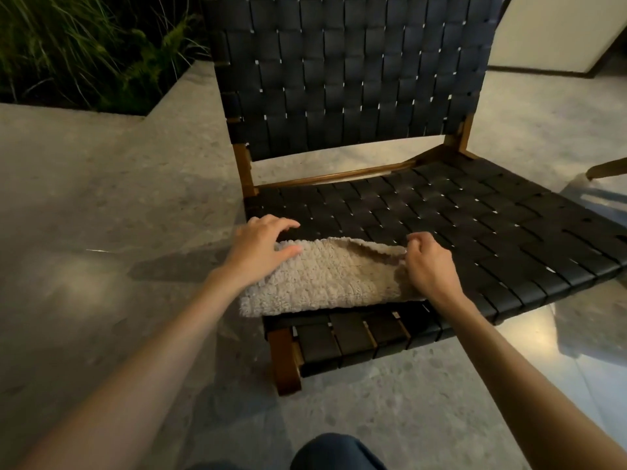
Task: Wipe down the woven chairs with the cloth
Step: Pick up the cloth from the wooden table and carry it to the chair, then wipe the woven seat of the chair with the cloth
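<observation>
Right hand (429, 262) keeps a narrow grip on the far right edge of a beige, nubby terry cloth (315, 279). Its thumb and curled fingers pinch that edge and lift it so it folds up off the seat. Left hand (261, 245) rests on the cloth's far left corner with a wide, loose grip, the fingers spread and the thumb lying on the fabric.

The cloth covers the front left corner of the seat of a low black woven-strap chair (356, 79) with a brown wooden frame, and its near edge hangs over the seat's front. The chair's woven backrest rises behind the hands.

The chair stands on a grey speckled stone floor (101, 198). Green grassy plants (84, 45) grow at far left. A pale panel (556, 32) stands at upper right, and a brown wooden furniture leg (605, 168) enters from the right edge. The person's knee (336, 451), in dark blue fabric, shows at the bottom.
</observation>
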Tool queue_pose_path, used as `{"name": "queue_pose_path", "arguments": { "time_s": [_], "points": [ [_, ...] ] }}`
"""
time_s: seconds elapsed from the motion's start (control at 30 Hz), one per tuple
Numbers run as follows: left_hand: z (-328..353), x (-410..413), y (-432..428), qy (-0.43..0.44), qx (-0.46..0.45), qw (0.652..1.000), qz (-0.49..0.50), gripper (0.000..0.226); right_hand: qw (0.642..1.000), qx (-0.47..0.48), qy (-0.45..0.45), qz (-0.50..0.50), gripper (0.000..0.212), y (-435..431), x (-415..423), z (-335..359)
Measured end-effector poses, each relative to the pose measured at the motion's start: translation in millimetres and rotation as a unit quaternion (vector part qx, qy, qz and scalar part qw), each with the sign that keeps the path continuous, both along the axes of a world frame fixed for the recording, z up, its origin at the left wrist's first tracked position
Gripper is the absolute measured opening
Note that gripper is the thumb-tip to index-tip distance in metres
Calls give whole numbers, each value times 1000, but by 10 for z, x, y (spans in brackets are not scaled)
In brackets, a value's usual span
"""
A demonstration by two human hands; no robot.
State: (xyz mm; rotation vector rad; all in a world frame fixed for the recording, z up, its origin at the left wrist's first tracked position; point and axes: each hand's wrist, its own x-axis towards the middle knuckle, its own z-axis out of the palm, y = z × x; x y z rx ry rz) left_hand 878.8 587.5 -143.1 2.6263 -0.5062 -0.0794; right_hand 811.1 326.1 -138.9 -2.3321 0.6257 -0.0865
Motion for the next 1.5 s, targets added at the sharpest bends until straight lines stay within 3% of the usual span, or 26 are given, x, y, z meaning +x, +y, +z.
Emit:
{"name": "queue_pose_path", "arguments": {
  "time_s": [0.07, 0.2, 0.3, 0.5, 0.73, 0.93, 1.07, 1.17, 1.27, 1.4, 1.47, 1.5],
  "points": [
    [-92, 12, 4, 7, -16, 1000, -8, 42, 1000, -22, 5, 17, 38, -58, 28, -38],
    [-224, -7, -16, -24, -36, 999, 3, 35, 989, -99, 97, 58, 55, -61, 44, -129],
    [-262, -61, -50, -59, -62, 996, 31, 32, 985, -141, 87, 48, 65, 2, 46, -230],
    [-214, -123, -96, -68, -63, 994, 49, 30, 972, -229, 34, 44, 49, 118, 21, -340],
    [1, -299, 3, -14, 16, 999, 35, 39, 980, -121, -102, 121, 18, 95, -63, -75],
    [200, -472, 205, 86, -34, 996, 19, 51, 950, -65, -216, 214, 28, 343, 150, 369],
    [260, -569, 296, 123, -40, 991, 28, 46, 954, -31, -143, 261, 48, 512, 162, 414],
    [267, -530, 255, 82, -19, 994, 67, 52, 975, -43, -125, 178, 40, 505, 59, 335],
    [248, -478, 142, 93, 0, 991, 94, 49, 992, -64, -3, 112, 51, 424, -33, 208],
    [214, -410, 14, 164, 30, 982, 90, 45, 953, -160, 200, 161, 86, 443, -118, 37],
    [205, -393, -20, 190, 35, 976, 100, 47, 945, -141, 226, 190, 84, 495, -119, -28],
    [205, -395, -28, 203, 29, 973, 102, 48, 946, -124, 221, 201, 70, 517, -114, -44]
  ]
}}
